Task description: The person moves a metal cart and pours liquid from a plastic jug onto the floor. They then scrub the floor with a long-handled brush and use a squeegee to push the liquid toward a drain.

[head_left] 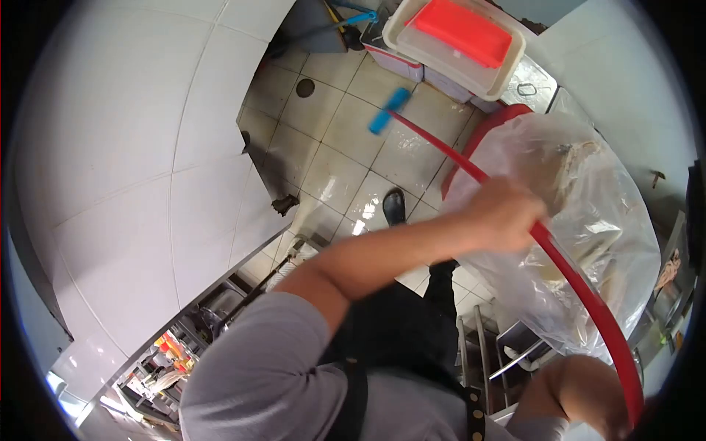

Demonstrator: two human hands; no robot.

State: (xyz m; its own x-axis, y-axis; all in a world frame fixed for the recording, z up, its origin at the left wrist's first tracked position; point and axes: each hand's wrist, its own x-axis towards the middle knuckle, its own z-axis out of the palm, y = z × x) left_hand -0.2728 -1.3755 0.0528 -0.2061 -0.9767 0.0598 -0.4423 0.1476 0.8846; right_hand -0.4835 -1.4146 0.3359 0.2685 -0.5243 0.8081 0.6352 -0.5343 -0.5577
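My left hand (507, 213) is wrapped around the long red handle (573, 275) of a floor-cleaning tool. At its far end, the tool's blue head (390, 110) rests on the tiled floor; I cannot make out whether it is a brush or a squeegee. Down at the lower right, my right hand (614, 419) closes on the handle near its upper end, with its fingers mostly in shadow and partly cut off. Behind the left hand and the handle bulges a large clear plastic bag (625, 220) with pale contents. It sits over a red rim (507, 114).
Wet-looking pale tiles (338, 176) have a round drain hole (305, 88). A white tray with a red lid (463, 33) stands on boxes at the top. On the left is a white tiled block (125, 147). A dustpan (312, 26) leans at the top, and metal racks (482, 345) stand below.
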